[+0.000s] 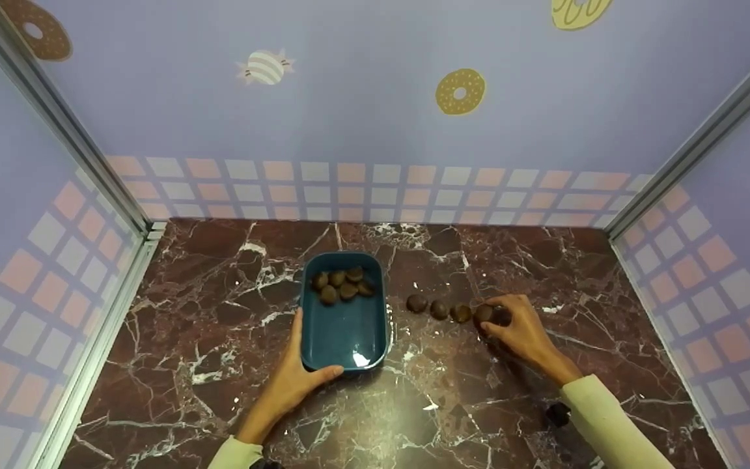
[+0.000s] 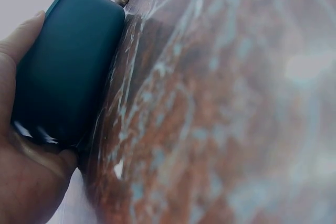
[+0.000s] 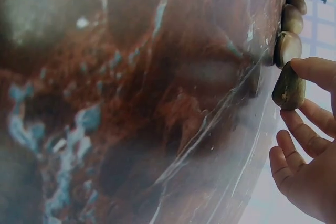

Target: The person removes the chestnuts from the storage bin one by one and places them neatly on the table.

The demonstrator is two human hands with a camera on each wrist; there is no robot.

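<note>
In the head view, a deep teal rectangular dish [image 1: 344,335] with rounded corners sits on the marble surface, several smooth brown pebbles [image 1: 338,279] clustered at its far end. My left hand [image 1: 291,378] holds its near left corner, fingers along the left wall and thumb at the near edge. To the dish's right, pebbles [image 1: 439,309] lie in a short row. At the row's right end my right hand [image 1: 521,329] pinches a pebble [image 3: 289,87] between thumb and fingers; the right wrist view shows it close against its neighbour [image 3: 289,50].
Dark red, white-veined marble [image 1: 206,391] makes up the work surface. A lilac back wall [image 1: 362,117] with checks and sweets stands behind, and side panels with metal edges [image 1: 114,182] enclose left and right.
</note>
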